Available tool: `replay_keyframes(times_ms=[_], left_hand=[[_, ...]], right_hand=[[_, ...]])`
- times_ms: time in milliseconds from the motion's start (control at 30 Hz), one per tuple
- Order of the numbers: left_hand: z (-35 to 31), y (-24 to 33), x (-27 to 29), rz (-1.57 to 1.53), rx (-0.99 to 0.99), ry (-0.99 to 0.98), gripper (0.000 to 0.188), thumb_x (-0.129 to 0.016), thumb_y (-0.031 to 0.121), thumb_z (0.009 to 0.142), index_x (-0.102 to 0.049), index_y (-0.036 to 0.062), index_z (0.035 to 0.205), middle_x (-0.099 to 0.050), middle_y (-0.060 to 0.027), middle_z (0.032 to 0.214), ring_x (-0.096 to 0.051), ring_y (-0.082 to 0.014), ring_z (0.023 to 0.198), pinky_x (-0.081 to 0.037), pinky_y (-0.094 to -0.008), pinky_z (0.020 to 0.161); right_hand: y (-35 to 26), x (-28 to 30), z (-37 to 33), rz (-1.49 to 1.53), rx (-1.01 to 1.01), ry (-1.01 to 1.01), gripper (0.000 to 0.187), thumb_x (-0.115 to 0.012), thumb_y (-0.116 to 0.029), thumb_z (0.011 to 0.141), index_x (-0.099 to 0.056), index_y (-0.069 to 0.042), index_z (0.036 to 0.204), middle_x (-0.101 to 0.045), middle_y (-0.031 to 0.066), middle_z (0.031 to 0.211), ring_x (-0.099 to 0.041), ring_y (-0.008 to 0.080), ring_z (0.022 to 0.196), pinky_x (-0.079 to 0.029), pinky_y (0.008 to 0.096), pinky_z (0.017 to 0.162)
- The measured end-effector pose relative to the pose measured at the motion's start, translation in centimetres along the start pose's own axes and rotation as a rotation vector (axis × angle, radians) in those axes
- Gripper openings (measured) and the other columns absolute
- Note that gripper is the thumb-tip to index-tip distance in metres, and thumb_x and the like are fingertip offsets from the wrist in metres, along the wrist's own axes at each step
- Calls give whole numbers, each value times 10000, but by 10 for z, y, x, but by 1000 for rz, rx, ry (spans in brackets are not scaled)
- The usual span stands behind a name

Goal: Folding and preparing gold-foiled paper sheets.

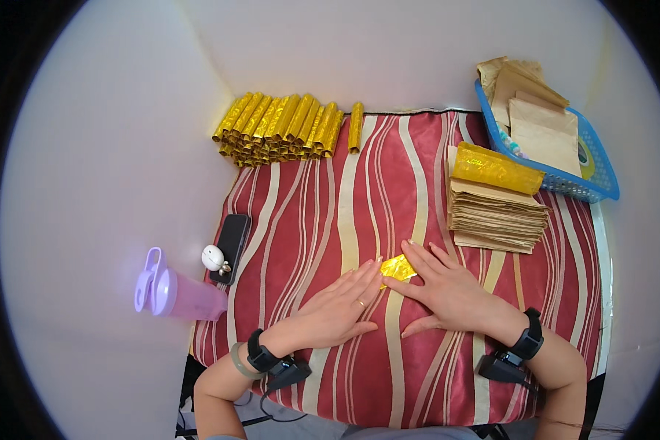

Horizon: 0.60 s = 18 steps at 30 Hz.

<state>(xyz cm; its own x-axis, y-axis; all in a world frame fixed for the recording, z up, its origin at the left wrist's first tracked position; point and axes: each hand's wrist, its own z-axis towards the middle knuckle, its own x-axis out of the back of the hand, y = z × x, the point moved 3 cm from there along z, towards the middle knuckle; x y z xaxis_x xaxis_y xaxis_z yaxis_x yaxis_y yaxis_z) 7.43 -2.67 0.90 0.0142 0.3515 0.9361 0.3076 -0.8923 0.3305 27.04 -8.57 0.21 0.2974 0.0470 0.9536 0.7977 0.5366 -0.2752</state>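
Observation:
A small piece of shiny gold foil paper (398,270) lies on the striped red cloth, between my two hands. My left hand (339,306) is open and flat, its fingertips touching the foil's left edge. From the other side my right hand (447,290) rests open, fingers spread, with its fingertips over the foil's right part, so some of the foil is hidden. Toward the back left, many gold foil tubes (279,125) lie stacked in a pile. One single gold tube (356,127) lies just right of that pile.
A stack of brown paper (495,220) topped by a gold foil sheet (497,167) sits at right. Behind it stands a blue basket (601,172) holding brown paper. At left are a dark phone (235,233), a white rounded object (213,257) and a purple bottle (198,297).

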Motion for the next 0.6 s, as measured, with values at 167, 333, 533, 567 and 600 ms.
replay_keyframes(times_ms=[167, 333, 533, 567, 600], left_hand=[[-11, -3, 3, 32, 44, -33, 800, -632, 287, 882, -202, -91, 1441, -182, -309, 1503, -204, -406, 1414, -219, -430, 1159], [-25, -6, 2, 17, 12, 8, 757, -622, 272, 890, -227, -33, 1459, -213, -272, 1509, -240, -390, 1404, -237, -437, 1151], [-22, -17, 6, 85, 11, 204, 456, -648, 176, 862, -538, 64, 1291, -485, -145, 1380, -467, -294, 1279, -348, -442, 1084], [-18, -16, 9, 99, -2, 278, 365, -661, 147, 846, -626, 73, 1201, -565, -112, 1312, -531, -268, 1225, -381, -441, 1060], [-13, -13, 14, 126, -39, 369, 266, -681, 122, 819, -682, 51, 1075, -641, -115, 1190, -609, -254, 1111, -433, -425, 1007]], right_hand=[[2, 7, -6, -31, -13, -9, 809, -566, -682, 768, -449, -216, 1419, -308, 295, 1461, -260, 378, 1403, -203, 482, 1144], [11, 14, -21, -26, -37, -17, 763, -565, -664, 781, -469, -237, 1405, -321, 272, 1464, -266, 371, 1401, -206, 498, 1138], [13, 13, -25, -39, -46, 32, 705, -570, -637, 800, -527, -209, 1358, -361, 273, 1437, -293, 376, 1384, -217, 537, 1123], [13, 14, -24, -4, -40, 58, 688, -577, -627, 803, -552, -192, 1335, -373, 275, 1426, -299, 378, 1380, -219, 546, 1120], [11, 21, -22, 2, -3, 166, 550, -633, -516, 826, -628, -138, 1226, -434, 240, 1385, -404, 373, 1302, -319, 501, 1074]])
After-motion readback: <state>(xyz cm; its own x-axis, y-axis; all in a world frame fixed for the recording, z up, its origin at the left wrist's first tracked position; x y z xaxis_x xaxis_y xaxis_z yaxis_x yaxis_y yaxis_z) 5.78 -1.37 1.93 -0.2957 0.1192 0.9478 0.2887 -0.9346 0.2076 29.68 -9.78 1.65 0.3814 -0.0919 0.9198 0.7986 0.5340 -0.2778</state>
